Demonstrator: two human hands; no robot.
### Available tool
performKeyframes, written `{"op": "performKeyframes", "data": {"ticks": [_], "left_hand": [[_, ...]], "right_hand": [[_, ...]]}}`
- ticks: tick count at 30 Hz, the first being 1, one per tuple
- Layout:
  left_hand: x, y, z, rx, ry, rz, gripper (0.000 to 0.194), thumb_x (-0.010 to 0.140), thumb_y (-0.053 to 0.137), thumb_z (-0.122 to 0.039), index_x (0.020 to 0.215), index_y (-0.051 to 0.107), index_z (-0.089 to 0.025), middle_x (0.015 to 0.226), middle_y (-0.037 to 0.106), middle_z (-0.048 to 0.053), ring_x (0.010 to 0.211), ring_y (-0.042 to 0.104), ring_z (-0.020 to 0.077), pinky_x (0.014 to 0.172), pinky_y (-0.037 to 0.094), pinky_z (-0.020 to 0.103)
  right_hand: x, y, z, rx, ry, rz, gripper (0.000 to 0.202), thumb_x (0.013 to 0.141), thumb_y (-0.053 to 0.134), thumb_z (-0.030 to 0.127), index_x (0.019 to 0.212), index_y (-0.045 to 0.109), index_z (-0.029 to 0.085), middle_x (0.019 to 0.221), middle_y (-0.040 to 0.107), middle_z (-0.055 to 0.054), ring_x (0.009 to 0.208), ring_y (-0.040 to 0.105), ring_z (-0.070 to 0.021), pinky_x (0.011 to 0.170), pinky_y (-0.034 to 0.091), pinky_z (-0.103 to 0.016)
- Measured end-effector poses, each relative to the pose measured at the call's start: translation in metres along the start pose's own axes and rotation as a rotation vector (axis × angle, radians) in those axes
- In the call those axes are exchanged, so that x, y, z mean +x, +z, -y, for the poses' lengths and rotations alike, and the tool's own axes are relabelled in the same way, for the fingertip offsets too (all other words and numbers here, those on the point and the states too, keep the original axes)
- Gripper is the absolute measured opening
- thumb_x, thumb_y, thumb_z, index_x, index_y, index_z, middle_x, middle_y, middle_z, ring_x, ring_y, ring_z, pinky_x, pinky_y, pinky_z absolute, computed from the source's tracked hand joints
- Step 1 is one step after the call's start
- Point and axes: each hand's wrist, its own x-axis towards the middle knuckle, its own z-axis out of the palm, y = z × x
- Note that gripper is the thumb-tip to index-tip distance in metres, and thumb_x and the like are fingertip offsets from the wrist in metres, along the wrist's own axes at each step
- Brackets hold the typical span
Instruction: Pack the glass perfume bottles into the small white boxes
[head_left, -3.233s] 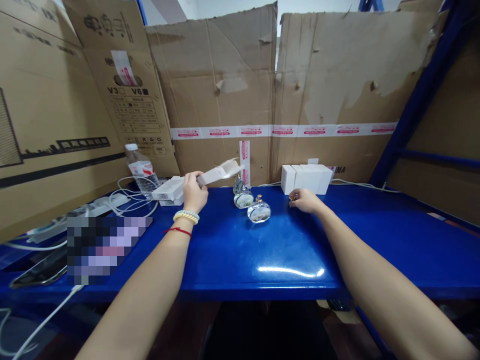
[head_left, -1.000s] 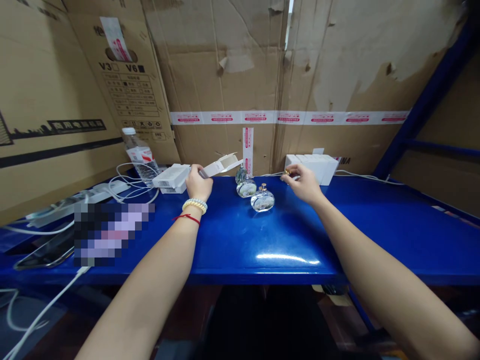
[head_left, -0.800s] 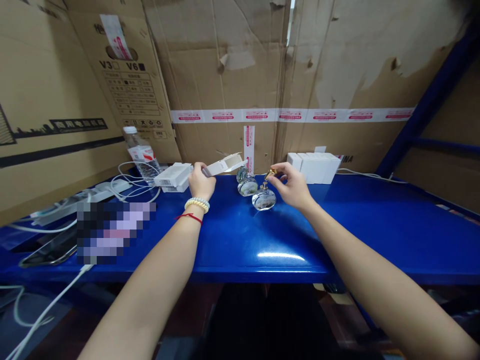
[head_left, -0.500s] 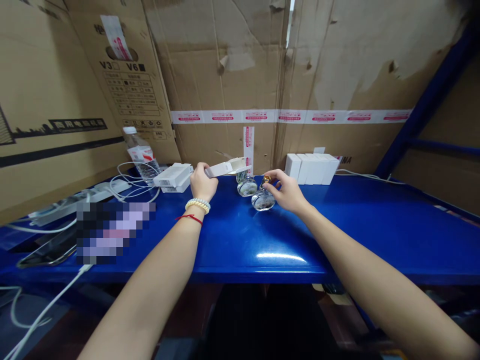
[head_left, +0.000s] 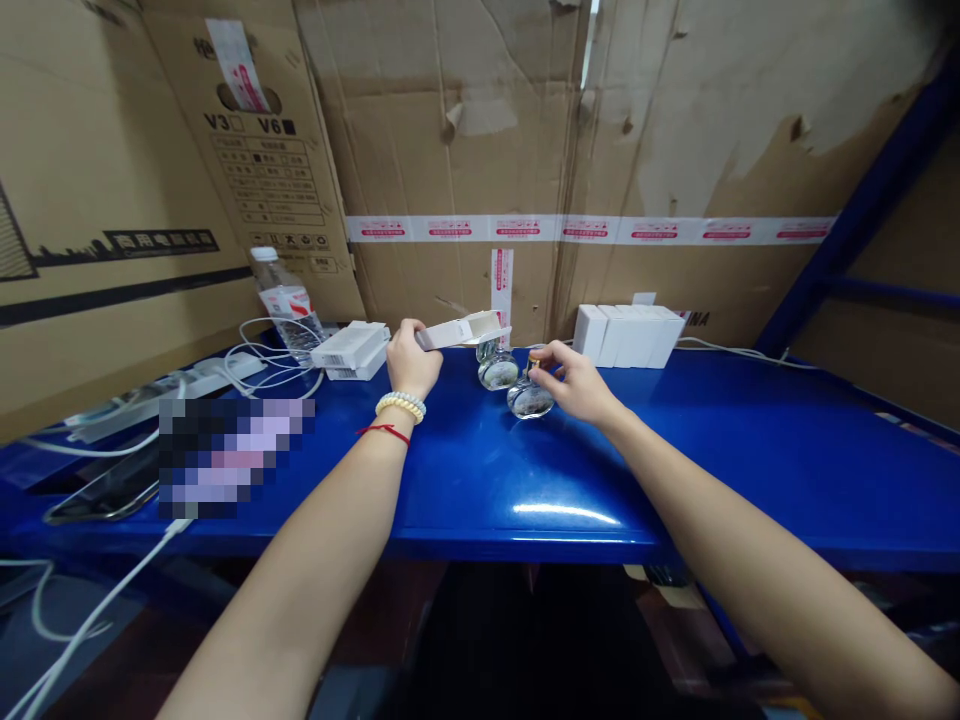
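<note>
My left hand [head_left: 414, 362] is closed around a small white carton [head_left: 457, 331], which is tilted sideways with its open, flapped end toward the right. Under that end stands a clear round glass bottle [head_left: 498, 371] on the blue table; its upper part is partly hidden by the carton. My right hand [head_left: 570, 378] pinches the gold-coloured neck of a second glass bottle [head_left: 530, 400], nearer to me. This bottle looks upright; whether its base touches the table I cannot tell.
White boxes [head_left: 337, 352] lie left of my left hand, and a row of several white boxes [head_left: 628, 337] stands at the back right. A water bottle [head_left: 286, 305], white cables, a power strip [head_left: 161, 400] and a phone [head_left: 105, 485] occupy the left. Cardboard walls [head_left: 450, 150] close off the back.
The whole view has shifted slightly, moving things a little to the right. Both hands keep their holds on the carton and the glass bottle.
</note>
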Motion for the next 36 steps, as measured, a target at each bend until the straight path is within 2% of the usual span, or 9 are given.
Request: {"op": "performKeyframes", "data": {"ticks": [5,8,13,18,22,26,30,36], "left_hand": [[-0.001,0.004,-0.005,-0.259,0.075,-0.010,0.028,0.063,0.063,-0.015,0.090,0.053,-0.019,0.094,0.067,0.005,0.085,0.064,0.0195,0.080,0.051,0.033],[-0.004,0.004,-0.013,-0.414,0.100,0.038,0.031,0.064,0.066,-0.015,0.091,0.052,-0.019,0.104,0.068,0.006,0.089,0.066,0.0172,0.084,0.052,0.030],[-0.008,0.001,-0.022,-0.467,0.080,0.104,0.029,0.064,0.067,-0.014,0.088,0.052,-0.019,0.106,0.069,0.007,0.094,0.067,0.0172,0.088,0.053,0.031],[-0.009,-0.002,-0.027,-0.517,0.106,0.099,0.029,0.067,0.070,-0.025,0.087,0.050,-0.019,0.104,0.069,0.008,0.097,0.067,0.0180,0.088,0.054,0.032],[-0.010,-0.004,-0.032,-0.558,0.144,0.112,0.031,0.068,0.072,-0.032,0.086,0.049,-0.019,0.099,0.070,0.007,0.092,0.068,0.0169,0.083,0.055,0.031],[-0.013,-0.004,-0.039,-0.603,0.158,0.159,0.031,0.066,0.071,-0.031,0.086,0.052,-0.018,0.098,0.070,0.008,0.090,0.068,0.0166,0.079,0.056,0.030],[-0.018,-0.004,-0.045,-0.612,0.177,0.239,0.031,0.065,0.073,-0.030,0.085,0.052,-0.018,0.098,0.070,0.009,0.090,0.068,0.0175,0.080,0.056,0.032],[-0.028,-0.001,-0.056,-0.642,0.241,0.441,0.036,0.059,0.077,-0.029,0.084,0.054,-0.017,0.091,0.071,0.008,0.084,0.069,0.0190,0.077,0.057,0.032]], "right_hand": [[-0.001,0.004,-0.007,0.048,0.029,0.085,0.029,0.080,0.056,0.039,0.100,0.048,0.019,0.098,0.063,-0.007,0.081,0.058,-0.0157,0.076,0.046,-0.033],[-0.003,0.003,-0.009,0.088,0.030,0.140,0.040,0.076,0.062,0.039,0.106,0.045,0.020,0.100,0.062,-0.006,0.088,0.058,-0.0167,0.080,0.046,-0.034],[-0.005,0.002,-0.006,0.092,0.045,0.199,0.050,0.069,0.066,0.027,0.112,0.041,0.022,0.095,0.060,-0.003,0.086,0.058,-0.0161,0.083,0.045,-0.033],[-0.004,-0.002,-0.004,0.076,0.091,0.244,0.063,0.067,0.067,0.021,0.120,0.034,0.023,0.096,0.058,-0.003,0.085,0.057,-0.0163,0.082,0.046,-0.034],[0.001,-0.017,-0.008,-0.076,0.136,0.260,0.059,0.064,0.070,0.020,0.116,0.042,0.021,0.092,0.057,-0.002,0.082,0.054,-0.0160,0.079,0.044,-0.032],[0.005,-0.036,-0.021,-0.201,0.183,0.204,0.048,0.061,0.068,0.017,0.105,0.047,0.019,0.088,0.056,-0.001,0.077,0.051,-0.0147,0.072,0.043,-0.029],[0.005,-0.052,-0.037,-0.264,0.261,0.104,0.046,0.057,0.068,0.017,0.100,0.050,0.019,0.082,0.056,0.000,0.072,0.050,-0.0141,0.066,0.042,-0.026],[0.004,-0.064,-0.049,-0.298,0.377,0.010,0.046,0.054,0.066,0.016,0.098,0.052,0.018,0.077,0.059,-0.001,0.069,0.053,-0.0153,0.062,0.042,-0.026]]}}
